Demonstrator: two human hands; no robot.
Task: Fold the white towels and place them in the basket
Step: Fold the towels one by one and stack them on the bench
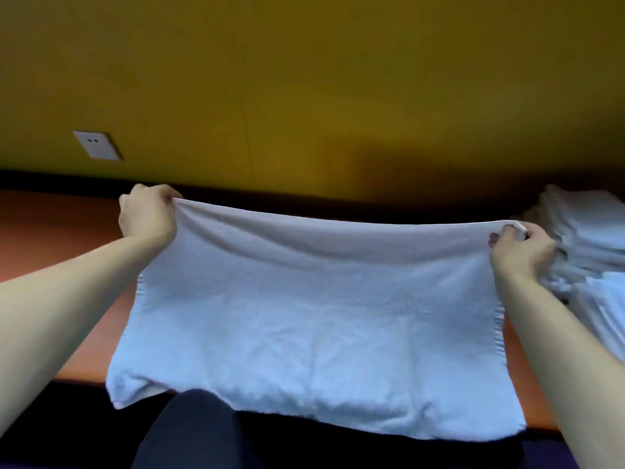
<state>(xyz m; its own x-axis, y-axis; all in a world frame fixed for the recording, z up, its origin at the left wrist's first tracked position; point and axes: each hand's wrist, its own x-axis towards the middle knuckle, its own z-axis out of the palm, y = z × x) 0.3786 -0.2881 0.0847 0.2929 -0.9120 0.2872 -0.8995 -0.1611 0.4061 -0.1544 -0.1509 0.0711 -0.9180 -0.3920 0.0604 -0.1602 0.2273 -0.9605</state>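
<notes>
A white towel (314, 319) is stretched wide in front of me over the orange table (50, 228). My left hand (147, 214) pinches its far left corner, and my right hand (519, 252) pinches its far right corner. The far edge is lifted and sags a little between the hands. The near edge hangs over the table's front edge, above my dark-clothed knee (192, 431). No basket is in view.
A pile of white towels (588, 238) lies on the table at the right, touching my right hand's side. A yellow wall (304, 96) with a white socket (97, 145) stands right behind the table. Bare tabletop shows to the left.
</notes>
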